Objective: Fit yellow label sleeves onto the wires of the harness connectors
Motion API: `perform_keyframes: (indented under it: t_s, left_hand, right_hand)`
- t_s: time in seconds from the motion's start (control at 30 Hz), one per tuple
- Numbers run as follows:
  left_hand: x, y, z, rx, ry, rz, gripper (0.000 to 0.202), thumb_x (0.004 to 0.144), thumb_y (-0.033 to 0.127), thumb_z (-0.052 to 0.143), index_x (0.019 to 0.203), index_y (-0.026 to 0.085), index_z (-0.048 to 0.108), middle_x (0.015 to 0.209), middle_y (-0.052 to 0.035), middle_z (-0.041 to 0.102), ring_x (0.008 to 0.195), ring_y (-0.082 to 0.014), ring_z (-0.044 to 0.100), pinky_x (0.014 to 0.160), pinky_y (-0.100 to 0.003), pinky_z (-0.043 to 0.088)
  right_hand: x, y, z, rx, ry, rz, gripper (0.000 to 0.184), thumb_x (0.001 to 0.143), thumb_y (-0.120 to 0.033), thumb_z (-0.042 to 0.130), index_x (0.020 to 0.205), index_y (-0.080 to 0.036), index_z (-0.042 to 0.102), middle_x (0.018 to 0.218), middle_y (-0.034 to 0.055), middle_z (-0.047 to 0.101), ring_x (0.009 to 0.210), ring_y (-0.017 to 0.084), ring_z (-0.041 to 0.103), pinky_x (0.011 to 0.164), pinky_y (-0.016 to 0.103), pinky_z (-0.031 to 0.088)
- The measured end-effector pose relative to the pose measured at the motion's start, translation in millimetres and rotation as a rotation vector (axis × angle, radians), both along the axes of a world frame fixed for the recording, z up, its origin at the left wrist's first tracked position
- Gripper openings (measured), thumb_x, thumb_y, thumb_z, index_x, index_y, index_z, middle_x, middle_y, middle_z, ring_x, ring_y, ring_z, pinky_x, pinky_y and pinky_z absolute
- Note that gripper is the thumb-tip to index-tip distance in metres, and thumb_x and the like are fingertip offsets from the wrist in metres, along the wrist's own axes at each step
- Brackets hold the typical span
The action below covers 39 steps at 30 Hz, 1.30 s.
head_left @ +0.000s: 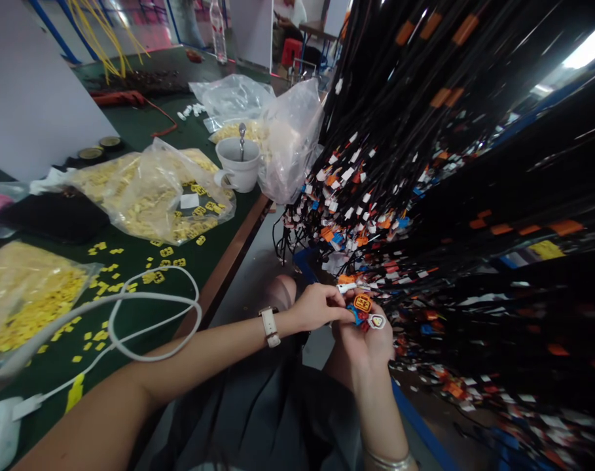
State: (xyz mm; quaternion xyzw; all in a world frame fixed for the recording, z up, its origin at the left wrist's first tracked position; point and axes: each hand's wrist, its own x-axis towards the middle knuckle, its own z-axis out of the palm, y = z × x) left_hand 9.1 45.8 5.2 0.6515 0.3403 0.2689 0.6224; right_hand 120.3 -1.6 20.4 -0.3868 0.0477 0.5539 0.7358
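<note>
My left hand, with a pale watch on its wrist, reaches across to my right hand. Its thumb and fingers close on the blue connector in a small cluster of plugs. My right hand lies palm up, its fingers curled around the cluster from beneath. An orange connector with a dark face and a white connector stick out from this cluster. A longer white plug shows just beyond my left fingertips. The wires behind the plugs are partly hidden by my fingers.
Dense black cable harnesses with many connector ends hang at the right. On the green table lie bags of yellow parts, loose yellow pieces, a white cup with a spoon, and a looped white cable. A blue bar runs below.
</note>
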Motion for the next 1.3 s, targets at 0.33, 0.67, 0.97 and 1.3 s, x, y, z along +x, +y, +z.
perform_keyframes:
  t_s: [0.33,0.67,0.97,1.3]
  left_hand:
    - [2.8,-11.4,3.2,0.128,0.009,0.103,0.025,0.069,0.037,0.067,0.066,0.014,0.059,0.068,0.0018,0.059,0.063,-0.0087,0.049,0.058,-0.019,0.035]
    - [-2.6,6.6,2.0,-0.011,-0.083,-0.121,0.022,0.068,0.033,0.066,0.073,0.012,0.064,0.067,0.0001,0.060,0.061,-0.0087,0.048,0.058,-0.020,0.037]
    - [0.1,-2.9,1.4,0.037,0.020,0.107,0.028,0.062,0.039,0.070,0.064,0.013,0.059,0.062,0.0027,0.056,0.059,-0.0082,0.045,0.055,-0.019,0.033]
    - [2.4,2.5,-1.7,-0.113,-0.031,0.010,0.042,0.057,0.049,0.071,0.057,0.013,0.049,0.055,0.0049,0.045,0.054,-0.0059,0.038,0.049,-0.019,0.027]
  right_hand:
    - [0.2,0.3,-0.9,-0.032,-0.029,0.021,0.008,0.067,-0.014,0.052,0.072,-0.015,0.058,0.066,-0.0017,0.061,0.063,0.009,0.058,0.063,0.019,0.050]
    - [2.2,-6.0,6.4,-0.078,-0.009,0.025,0.011,0.066,-0.013,0.054,0.076,-0.013,0.060,0.070,0.0003,0.064,0.067,0.011,0.061,0.061,0.020,0.051]
    - [2.8,-8.4,4.8,0.029,-0.006,0.035,0.010,0.068,-0.013,0.052,0.075,-0.017,0.058,0.071,-0.0010,0.062,0.069,0.011,0.060,0.065,0.021,0.051]
    - [6.7,-11.3,12.6,0.010,0.186,0.052,0.011,0.073,-0.014,0.047,0.079,-0.017,0.055,0.073,-0.0001,0.059,0.069,0.010,0.058,0.067,0.023,0.051]
